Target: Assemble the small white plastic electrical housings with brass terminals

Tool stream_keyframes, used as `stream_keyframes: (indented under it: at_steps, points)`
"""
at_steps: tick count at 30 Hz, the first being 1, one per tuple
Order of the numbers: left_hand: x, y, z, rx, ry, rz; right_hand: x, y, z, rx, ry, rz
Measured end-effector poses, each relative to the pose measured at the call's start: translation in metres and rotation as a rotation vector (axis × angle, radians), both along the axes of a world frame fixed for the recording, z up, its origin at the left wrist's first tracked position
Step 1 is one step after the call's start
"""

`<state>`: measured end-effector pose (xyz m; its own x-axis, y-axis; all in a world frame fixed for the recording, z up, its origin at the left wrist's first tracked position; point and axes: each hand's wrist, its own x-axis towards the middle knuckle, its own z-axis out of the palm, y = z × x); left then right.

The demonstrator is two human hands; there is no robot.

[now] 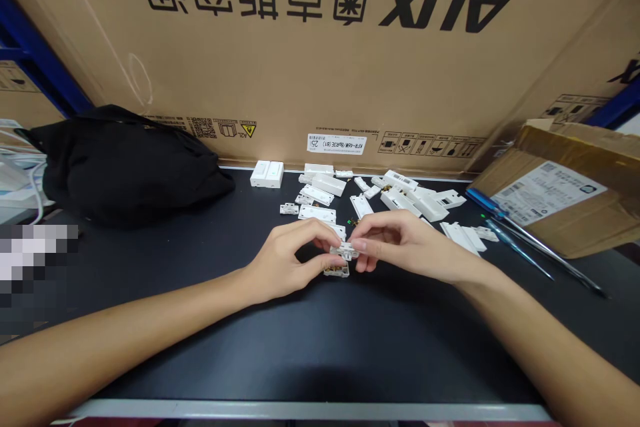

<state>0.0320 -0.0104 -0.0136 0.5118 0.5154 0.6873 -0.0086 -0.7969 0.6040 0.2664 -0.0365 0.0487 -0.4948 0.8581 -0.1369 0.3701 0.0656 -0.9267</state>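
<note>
White piece point(345, 251), its ends finger-hidden, is pinched by left hand point(290, 257) and right hand point(407, 243).

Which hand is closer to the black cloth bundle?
Left. The left hand is to the right of the black cloth bundle, not touching it; the right hand is farther right.

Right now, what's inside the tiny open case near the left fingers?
Brassy bits show inside the white case. The left fingers and held white piece cover some; that I can't see.
</note>
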Motion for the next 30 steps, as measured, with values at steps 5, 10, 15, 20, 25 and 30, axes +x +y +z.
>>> stream_keyframes:
  at_steps: [5,10,15,20,25,30]
  points:
    - [-0.001,0.0,0.001,-0.003,0.007,-0.018,0.0,0.0,-0.002,-0.072,0.069,-0.021]
    - [-0.001,0.0,0.001,-0.003,0.016,-0.054,0.0,0.001,-0.003,-0.112,0.106,-0.035]
    - [-0.001,0.0,0.001,0.015,0.016,-0.061,-0.002,0.001,-0.002,-0.089,0.101,-0.043]
    - [-0.001,0.001,0.002,0.035,0.014,-0.071,-0.004,-0.001,0.001,-0.174,0.091,-0.037]
    - [-0.003,0.004,0.002,0.046,0.053,-0.094,-0.003,-0.001,0.0,-0.149,0.078,-0.019]
    - [-0.017,0.016,0.001,0.0,0.214,-0.119,0.001,-0.002,-0.001,0.025,-0.018,-0.017]
